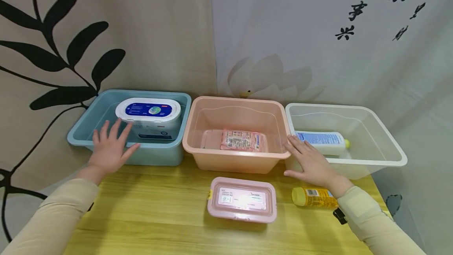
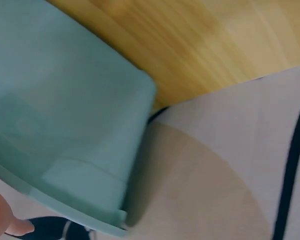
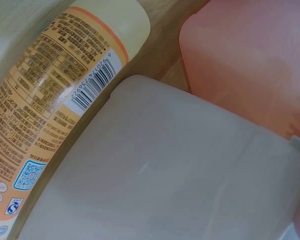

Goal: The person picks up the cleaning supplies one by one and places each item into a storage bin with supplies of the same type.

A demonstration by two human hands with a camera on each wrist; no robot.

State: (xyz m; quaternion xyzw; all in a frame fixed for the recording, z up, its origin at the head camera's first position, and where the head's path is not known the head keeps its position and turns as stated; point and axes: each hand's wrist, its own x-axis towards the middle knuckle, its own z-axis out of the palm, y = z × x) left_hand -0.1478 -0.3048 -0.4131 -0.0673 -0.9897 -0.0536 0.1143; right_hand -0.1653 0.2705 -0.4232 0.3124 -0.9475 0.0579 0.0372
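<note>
In the head view my left hand (image 1: 110, 148) spreads its fingers over the front rim of a blue bin (image 1: 155, 154), holding nothing. Inside that bin stands a white pack (image 1: 152, 119) with a dark blue label. The left wrist view shows the bin's outer wall (image 2: 65, 110). My right hand (image 1: 315, 164) lies with extended fingers at the front left corner of a white bin (image 1: 382, 163), fingertips right at its rim. A white bottle (image 1: 320, 143) with a blue label and yellow-green cap lies in it. Below the right wrist, a yellow bottle (image 1: 313, 197) lies on its side.
Between the two bins stands a peach bin (image 1: 233, 164) with a pink printed packet (image 1: 242, 141) in it. A pink lidded box (image 1: 242, 200) sits on the wooden table (image 1: 152, 215) in front. Behind the row hangs a printed curtain (image 1: 162, 30).
</note>
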